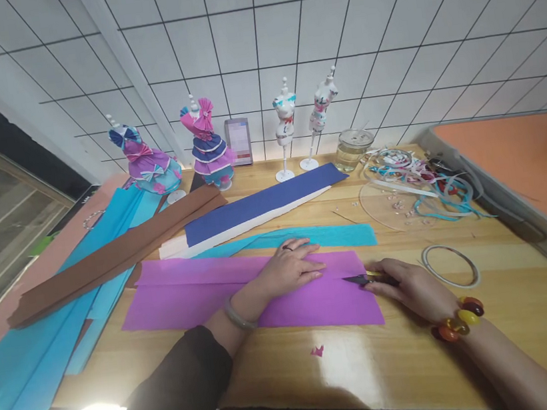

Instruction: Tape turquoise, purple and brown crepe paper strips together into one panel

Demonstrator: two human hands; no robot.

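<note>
A wide strip of purple crepe paper [311, 304] lies flat on the wooden table, with a fold line along its length. My left hand [289, 269] rests on it, palm down and fingers stretched out. At the strip's right end my right hand [407, 281] grips a pair of scissors [361, 279] with dark blades and a bit of yellow at the handle. The blades point left over the paper, and a slit runs ahead of them. Most of the handles are hidden in my fingers. A small pink scrap [317, 351] lies in front of the strip.
Brown [123, 255], blue [106, 274] and navy paper strips [263, 203] lie behind and left. Two dressed mini mannequins [210, 146] and two white ones [286, 122] stand near the wall. A glass jar [353, 149], tangled ribbons [415, 173] and a tape roll [450, 266] occupy the right.
</note>
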